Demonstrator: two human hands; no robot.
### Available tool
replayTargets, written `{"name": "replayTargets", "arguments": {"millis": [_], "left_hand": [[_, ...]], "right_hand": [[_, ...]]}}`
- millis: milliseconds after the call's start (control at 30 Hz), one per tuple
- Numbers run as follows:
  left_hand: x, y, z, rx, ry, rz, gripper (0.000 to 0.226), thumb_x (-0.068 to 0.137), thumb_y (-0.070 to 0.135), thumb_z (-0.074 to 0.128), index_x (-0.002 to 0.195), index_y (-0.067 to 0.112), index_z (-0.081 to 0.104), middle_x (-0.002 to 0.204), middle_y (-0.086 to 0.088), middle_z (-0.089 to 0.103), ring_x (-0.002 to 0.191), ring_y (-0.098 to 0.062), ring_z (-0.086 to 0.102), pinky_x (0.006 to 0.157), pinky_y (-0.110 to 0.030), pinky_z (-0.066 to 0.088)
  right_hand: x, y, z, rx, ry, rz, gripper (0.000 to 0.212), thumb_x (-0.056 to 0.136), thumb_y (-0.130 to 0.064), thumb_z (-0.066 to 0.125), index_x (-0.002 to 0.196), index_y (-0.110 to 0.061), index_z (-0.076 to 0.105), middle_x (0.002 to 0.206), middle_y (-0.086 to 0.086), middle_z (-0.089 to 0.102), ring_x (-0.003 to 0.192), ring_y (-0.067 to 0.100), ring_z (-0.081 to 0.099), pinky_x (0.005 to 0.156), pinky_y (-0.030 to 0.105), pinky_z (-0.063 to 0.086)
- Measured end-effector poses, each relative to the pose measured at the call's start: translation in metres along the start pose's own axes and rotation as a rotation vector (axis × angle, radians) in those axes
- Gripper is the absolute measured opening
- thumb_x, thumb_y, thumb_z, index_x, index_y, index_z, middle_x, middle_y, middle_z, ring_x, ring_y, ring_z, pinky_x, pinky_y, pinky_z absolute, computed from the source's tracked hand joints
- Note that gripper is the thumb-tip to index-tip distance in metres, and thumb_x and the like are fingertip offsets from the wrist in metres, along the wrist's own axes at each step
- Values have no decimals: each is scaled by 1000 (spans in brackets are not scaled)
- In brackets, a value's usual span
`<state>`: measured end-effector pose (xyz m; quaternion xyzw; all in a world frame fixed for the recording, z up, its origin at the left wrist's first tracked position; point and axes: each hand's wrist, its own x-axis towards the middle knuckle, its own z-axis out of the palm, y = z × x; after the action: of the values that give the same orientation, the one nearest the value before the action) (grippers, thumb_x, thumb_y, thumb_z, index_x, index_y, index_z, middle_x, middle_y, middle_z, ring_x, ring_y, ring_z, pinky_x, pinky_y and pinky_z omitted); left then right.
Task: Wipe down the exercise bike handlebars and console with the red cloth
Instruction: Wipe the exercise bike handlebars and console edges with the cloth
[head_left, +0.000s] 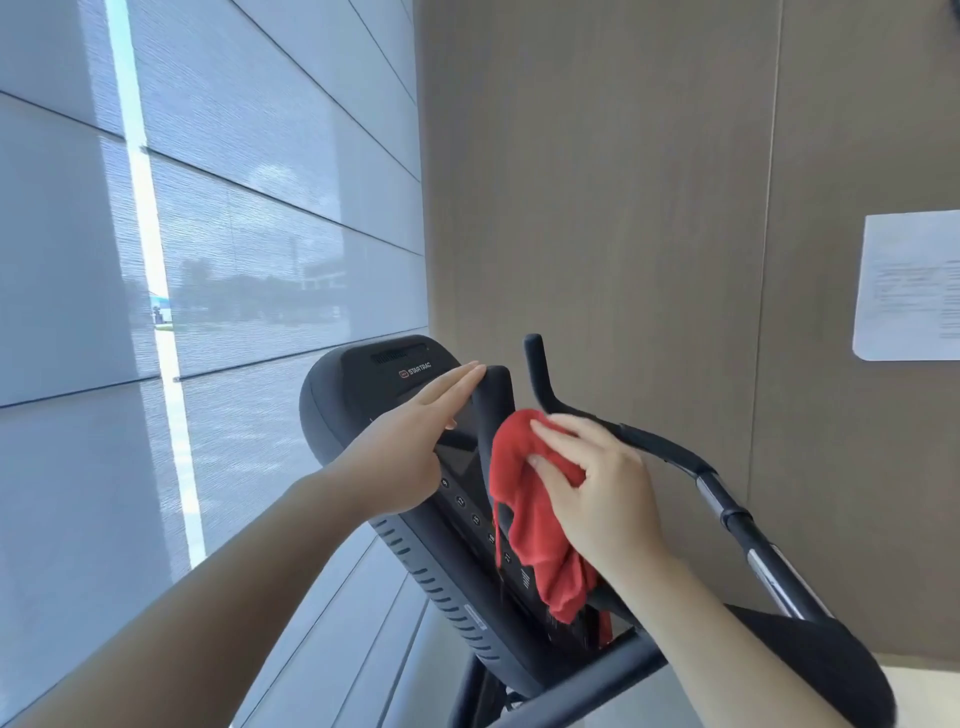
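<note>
- Two bare hands worked over the bike. The right hand (597, 488) bunched the crumpled red cloth (524, 519) in curled fingers and thumb, and the cloth's loose tail hung toward the person.
- The left hand (410, 441) lay spread flat, fingers straight and together, on the black plastic console (353, 395). Its fingertips touched the dark upright centre grip (493, 395).
- The cloth was pressed to that grip's right side, between the console and the curved black-and-chrome right handlebar (727, 509). The right hand therefore already held the task's thing, while the left seemed only to steady.
- The next wipe probably turned on direction. The console's long face ran from low and near to high and far, left of the cloth. The handlebar ran from near right to its upturned horn (537, 364), just beyond the cloth.
- Pale letters near the console's top read "STARTRAC" (415, 370). The marks on the round buttons (475, 519) were too small to read.
- Farthest, a white printed sheet (909, 286) hung on the brown wall panel (623, 182), its text illegible.
</note>
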<state>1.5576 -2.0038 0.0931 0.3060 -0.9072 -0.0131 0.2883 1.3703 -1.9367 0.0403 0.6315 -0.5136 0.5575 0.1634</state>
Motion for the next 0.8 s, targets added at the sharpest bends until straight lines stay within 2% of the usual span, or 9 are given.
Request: {"name": "replayTargets", "arguments": {"millis": [100,233,300,367,500,567,700,733,800], "left_hand": [[1,-2,-1,4,0,7,97,69,-11,33,144,42,5,138,42,2,103,-6,52,70,-15,38],[1,-2,0,6,6,15,95,69,-10,34,145,39,6,138,40,4,101,-8,53,69,-17,41],[2,-3,0,9,6,15,95,69,-11,34,145,39,6,139,39,5,100,-7,53,67,-17,40],[2,-3,0,4,10,12,95,69,-11,34,145,40,6,141,38,7,99,-7,53,66,-17,41],[-3,-7,-2,10,25,36,90,72,-7,37,146,37,10,150,29,7,104,-9,53,76,-30,50],[-10,-13,-3,51,53,31,84,76,-1,38,146,37,11,150,30,8,108,-9,52,77,-33,51],[-26,-30,-4,85,69,26,78,81,6,41,146,36,8,149,32,5,108,-6,48,74,-33,52],[-29,-33,-5,80,77,42,77,82,7,41,146,36,9,149,32,6,110,-5,47,74,-32,52],[-32,-37,-6,53,109,77,76,81,8,42,146,35,11,149,31,7,115,-4,45,75,-32,52]], "right_hand": [[26,-4,0,0,103,-8,31,82,-14,68,113,-17,67,116,-5,65,106,10,59,96,17,39],[28,-11,15,15,-2,15,32,84,-17,67,116,-16,66,120,-5,64,109,14,59,97,19,39],[17,-11,19,9,-20,30,32,84,-18,67,116,-16,66,120,-5,64,111,14,58,99,25,41],[7,-9,17,-32,-38,15,31,83,-17,68,114,-17,66,120,-5,64,110,12,58,98,24,42],[-12,-8,12,-129,-69,17,30,82,-18,70,112,-20,68,117,-8,64,106,11,59,96,27,46],[-13,-13,9,-127,3,46,30,81,-16,70,110,-20,69,115,-9,64,105,10,60,95,26,45],[14,-32,8,-99,226,38,29,81,-11,69,109,-17,69,113,-7,65,103,6,58,93,8,36],[21,-38,11,-109,254,24,29,81,-11,69,109,-16,69,113,-6,65,103,8,58,93,9,37],[31,-46,22,-158,240,-8,29,81,-13,69,110,-16,69,116,-2,64,108,16,58,96,21,40]]}}
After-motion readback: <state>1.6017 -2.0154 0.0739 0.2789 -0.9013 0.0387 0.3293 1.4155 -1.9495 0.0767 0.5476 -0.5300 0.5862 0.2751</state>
